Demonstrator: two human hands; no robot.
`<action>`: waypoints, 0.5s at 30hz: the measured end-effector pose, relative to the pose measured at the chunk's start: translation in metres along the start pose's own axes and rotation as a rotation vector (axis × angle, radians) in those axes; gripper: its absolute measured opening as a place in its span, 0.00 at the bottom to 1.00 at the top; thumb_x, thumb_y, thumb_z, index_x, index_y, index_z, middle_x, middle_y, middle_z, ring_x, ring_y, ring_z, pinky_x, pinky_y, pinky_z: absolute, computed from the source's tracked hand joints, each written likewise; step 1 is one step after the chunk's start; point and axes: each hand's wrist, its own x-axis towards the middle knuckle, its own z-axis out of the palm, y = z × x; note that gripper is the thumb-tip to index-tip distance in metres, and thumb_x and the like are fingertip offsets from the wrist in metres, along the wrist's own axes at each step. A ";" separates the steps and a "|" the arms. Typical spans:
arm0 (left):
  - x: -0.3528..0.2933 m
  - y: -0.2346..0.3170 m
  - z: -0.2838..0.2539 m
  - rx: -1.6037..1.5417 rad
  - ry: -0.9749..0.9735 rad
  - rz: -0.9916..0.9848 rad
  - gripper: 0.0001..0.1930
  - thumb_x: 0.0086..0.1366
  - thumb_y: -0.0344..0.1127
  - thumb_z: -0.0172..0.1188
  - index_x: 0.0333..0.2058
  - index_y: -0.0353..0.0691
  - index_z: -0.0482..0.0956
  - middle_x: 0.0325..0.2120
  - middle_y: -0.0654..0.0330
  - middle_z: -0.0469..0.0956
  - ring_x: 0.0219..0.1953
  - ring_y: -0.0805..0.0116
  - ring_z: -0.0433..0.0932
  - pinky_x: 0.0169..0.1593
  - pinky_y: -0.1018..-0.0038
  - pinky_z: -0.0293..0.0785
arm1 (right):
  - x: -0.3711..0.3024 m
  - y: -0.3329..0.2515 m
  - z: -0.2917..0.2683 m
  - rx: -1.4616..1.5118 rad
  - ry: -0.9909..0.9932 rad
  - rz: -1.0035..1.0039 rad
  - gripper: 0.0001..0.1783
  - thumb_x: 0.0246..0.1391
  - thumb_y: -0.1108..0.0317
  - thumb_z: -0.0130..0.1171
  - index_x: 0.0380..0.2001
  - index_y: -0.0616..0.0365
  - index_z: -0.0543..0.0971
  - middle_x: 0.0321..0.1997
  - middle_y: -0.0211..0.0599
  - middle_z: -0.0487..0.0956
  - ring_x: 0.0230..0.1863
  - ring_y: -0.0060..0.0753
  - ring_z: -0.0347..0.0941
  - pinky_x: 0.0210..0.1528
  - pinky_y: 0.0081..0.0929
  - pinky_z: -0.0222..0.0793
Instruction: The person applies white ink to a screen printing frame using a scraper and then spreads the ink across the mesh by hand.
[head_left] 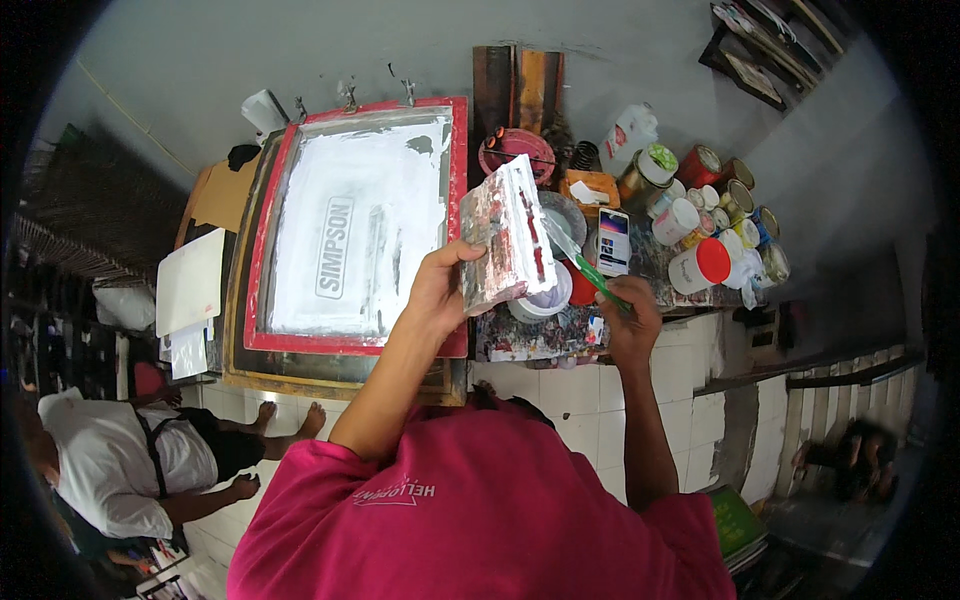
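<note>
My left hand [440, 283] grips a wide, ink-stained squeegee [490, 245], tilted, with white ink thick along its right-hand edge. Fingers closed, my right hand [634, 318] holds a slim green-handled spatula [590, 273]. The spatula's whitish blade lies close to the squeegee's inked edge; whether they touch I cannot tell. Below them stands a white tub [538, 308] of white ink, partly covered by the squeegee. To the left lies a screen-printing screen with a red frame [458, 185], its mesh [390, 165] smeared with white ink around a rectangular lettered design.
A phone [613, 240] with a lit screen lies on the ink-spattered table [515, 345]. Several tins and jars, among them a white tub with a red lid [700, 266], crowd the right side. At lower left, a person in a white shirt [130, 455] sits near the tiled floor.
</note>
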 end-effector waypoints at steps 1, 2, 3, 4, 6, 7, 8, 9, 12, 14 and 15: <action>0.000 0.001 -0.001 -0.002 -0.005 -0.002 0.29 0.58 0.26 0.53 0.60 0.29 0.63 0.52 0.45 0.75 0.52 0.50 0.78 0.58 0.51 0.76 | 0.000 0.000 -0.005 -0.035 -0.002 -0.017 0.12 0.48 0.82 0.67 0.37 0.60 0.80 0.40 0.40 0.80 0.43 0.33 0.77 0.46 0.29 0.72; -0.001 0.001 -0.002 -0.006 -0.011 -0.003 0.28 0.58 0.26 0.53 0.60 0.30 0.64 0.51 0.46 0.75 0.53 0.50 0.78 0.58 0.51 0.75 | 0.000 0.001 -0.010 -0.071 -0.005 -0.034 0.13 0.48 0.82 0.67 0.38 0.60 0.80 0.39 0.41 0.80 0.43 0.33 0.77 0.46 0.29 0.72; -0.001 0.001 -0.001 -0.009 -0.017 -0.005 0.28 0.58 0.25 0.52 0.60 0.31 0.64 0.51 0.47 0.76 0.53 0.51 0.78 0.59 0.51 0.75 | 0.000 0.002 -0.015 -0.106 -0.008 -0.052 0.13 0.48 0.82 0.66 0.38 0.60 0.80 0.39 0.41 0.80 0.42 0.33 0.77 0.45 0.29 0.72; 0.000 0.001 0.000 0.055 0.036 0.051 0.28 0.57 0.24 0.53 0.59 0.32 0.64 0.50 0.48 0.76 0.53 0.52 0.78 0.59 0.53 0.74 | -0.001 0.001 -0.020 -0.112 -0.011 -0.016 0.13 0.48 0.82 0.66 0.38 0.60 0.80 0.39 0.40 0.80 0.41 0.31 0.77 0.44 0.27 0.72; -0.002 0.003 0.006 0.182 0.147 0.163 0.29 0.56 0.21 0.54 0.59 0.34 0.65 0.49 0.50 0.77 0.52 0.56 0.78 0.59 0.57 0.74 | -0.004 -0.001 -0.029 -0.122 -0.023 0.058 0.13 0.49 0.82 0.66 0.39 0.61 0.80 0.39 0.40 0.80 0.39 0.28 0.77 0.41 0.25 0.72; -0.001 0.003 0.005 0.282 0.175 0.244 0.29 0.55 0.20 0.55 0.58 0.34 0.65 0.48 0.51 0.77 0.52 0.58 0.78 0.59 0.60 0.74 | -0.006 -0.004 -0.033 -0.012 -0.018 0.215 0.12 0.50 0.81 0.66 0.39 0.61 0.80 0.38 0.38 0.80 0.37 0.26 0.77 0.39 0.23 0.71; 0.001 0.004 0.005 0.381 0.200 0.321 0.29 0.54 0.19 0.56 0.58 0.35 0.66 0.48 0.52 0.78 0.51 0.60 0.78 0.58 0.62 0.73 | -0.008 -0.010 -0.039 0.097 -0.010 0.373 0.11 0.51 0.80 0.66 0.40 0.62 0.80 0.37 0.37 0.80 0.35 0.24 0.76 0.36 0.21 0.70; 0.001 0.005 0.003 0.482 0.230 0.402 0.30 0.53 0.17 0.57 0.57 0.35 0.66 0.47 0.53 0.78 0.51 0.62 0.78 0.57 0.65 0.73 | -0.007 -0.018 -0.041 0.212 -0.005 0.530 0.11 0.52 0.79 0.65 0.40 0.62 0.80 0.36 0.35 0.80 0.34 0.22 0.76 0.34 0.18 0.69; 0.000 0.005 0.004 0.545 0.222 0.490 0.31 0.52 0.16 0.59 0.57 0.35 0.66 0.48 0.55 0.78 0.49 0.64 0.78 0.57 0.67 0.71 | -0.002 -0.035 -0.046 0.248 -0.136 0.721 0.07 0.57 0.70 0.63 0.37 0.61 0.80 0.28 0.29 0.79 0.23 0.15 0.72 0.22 0.15 0.61; 0.001 0.003 0.003 0.598 0.215 0.519 0.31 0.52 0.16 0.60 0.56 0.35 0.67 0.48 0.56 0.78 0.49 0.64 0.78 0.57 0.66 0.71 | -0.004 -0.036 -0.045 0.283 -0.200 0.817 0.08 0.58 0.66 0.63 0.36 0.60 0.80 0.26 0.28 0.79 0.21 0.15 0.71 0.19 0.15 0.60; 0.001 0.001 0.001 0.628 0.212 0.527 0.30 0.52 0.16 0.60 0.56 0.35 0.67 0.47 0.56 0.78 0.49 0.64 0.78 0.57 0.66 0.71 | -0.005 -0.035 -0.043 0.289 -0.224 0.855 0.08 0.58 0.65 0.63 0.35 0.59 0.80 0.25 0.29 0.79 0.20 0.15 0.70 0.18 0.16 0.60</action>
